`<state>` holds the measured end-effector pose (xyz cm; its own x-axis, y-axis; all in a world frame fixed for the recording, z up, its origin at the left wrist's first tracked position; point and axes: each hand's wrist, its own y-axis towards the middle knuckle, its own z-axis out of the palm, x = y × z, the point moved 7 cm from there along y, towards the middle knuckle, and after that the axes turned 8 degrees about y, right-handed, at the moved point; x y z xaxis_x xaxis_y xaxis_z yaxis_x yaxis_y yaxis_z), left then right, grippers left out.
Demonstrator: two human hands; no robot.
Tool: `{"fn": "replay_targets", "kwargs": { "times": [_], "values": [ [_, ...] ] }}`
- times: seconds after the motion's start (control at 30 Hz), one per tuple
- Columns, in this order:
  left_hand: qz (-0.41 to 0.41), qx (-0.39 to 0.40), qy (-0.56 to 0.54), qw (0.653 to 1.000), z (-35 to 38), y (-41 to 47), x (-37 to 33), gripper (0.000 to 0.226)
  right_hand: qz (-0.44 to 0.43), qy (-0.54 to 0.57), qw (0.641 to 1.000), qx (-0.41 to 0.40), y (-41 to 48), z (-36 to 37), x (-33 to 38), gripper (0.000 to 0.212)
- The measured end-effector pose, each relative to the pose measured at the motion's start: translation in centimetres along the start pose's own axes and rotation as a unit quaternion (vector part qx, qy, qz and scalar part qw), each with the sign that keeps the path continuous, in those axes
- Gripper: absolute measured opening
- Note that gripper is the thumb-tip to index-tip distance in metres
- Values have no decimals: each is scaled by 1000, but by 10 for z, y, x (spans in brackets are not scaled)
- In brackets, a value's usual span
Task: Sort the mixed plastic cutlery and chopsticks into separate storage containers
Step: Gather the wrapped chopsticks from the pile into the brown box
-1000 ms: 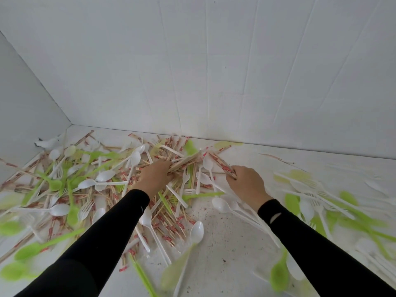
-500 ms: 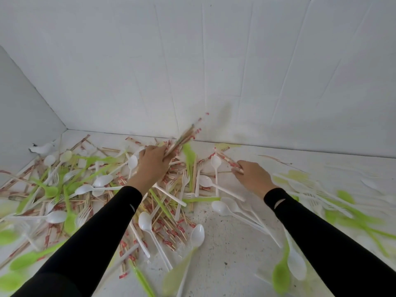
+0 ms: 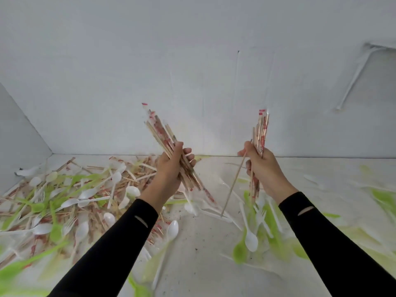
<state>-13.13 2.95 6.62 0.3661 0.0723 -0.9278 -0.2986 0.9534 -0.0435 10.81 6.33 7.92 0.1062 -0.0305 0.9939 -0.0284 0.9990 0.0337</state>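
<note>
Having risen off the pile, both hands now grip chopstick bundles: left, right.

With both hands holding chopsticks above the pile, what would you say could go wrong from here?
One bare chopstick hangs askew below the right hand, apart from the right bundle, and may slip out. The left bundle in the left hand is splayed, so sticks could drop onto the cutlery pile. No container is in view.

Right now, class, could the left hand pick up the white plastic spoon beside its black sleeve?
Probably not: the left hand is full, gripping wrapped wooden chopsticks; the white plastic spoon lies uncovered.
</note>
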Motion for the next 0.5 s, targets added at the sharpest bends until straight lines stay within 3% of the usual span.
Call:
{"fn": "replay_targets", "kwargs": {
  "times": [0.13, 0.27, 0.5],
  "values": [
    [-46, -43, -178, 982, 61, -23, 28, 11, -21, 8, 997, -75, -46, -46, -2, 33],
    [-41, -74, -205, 975, 123, -58, 43, 10, -13, 37, 992, -119, -87, -93, -8, 33],
    [-81, 115, -92, 986, 276, -165, 99, 17, -61, 42, 973, -220, -129, -184, 22, 31]
  ]
}}
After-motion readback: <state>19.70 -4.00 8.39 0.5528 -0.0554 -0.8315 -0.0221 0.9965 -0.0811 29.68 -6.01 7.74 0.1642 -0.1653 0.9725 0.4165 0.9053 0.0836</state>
